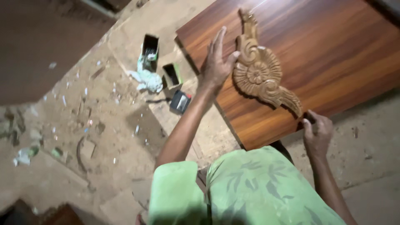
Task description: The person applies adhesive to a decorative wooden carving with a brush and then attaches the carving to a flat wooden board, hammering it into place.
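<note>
The left hand [216, 62] lies flat with fingers spread, thumb touching the carved wooden ornament [260, 71]. The right hand [317, 131] pinches the ornament's lower tip at the panel edge. The ornament rests on the brown wooden panel [333, 54], between both hands.

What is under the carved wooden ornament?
The carved wooden ornament lies on a glossy brown wood-grain panel. The left hand touches its edge; the right hand is at its lower tip. The ornament's underside is hidden.
</note>
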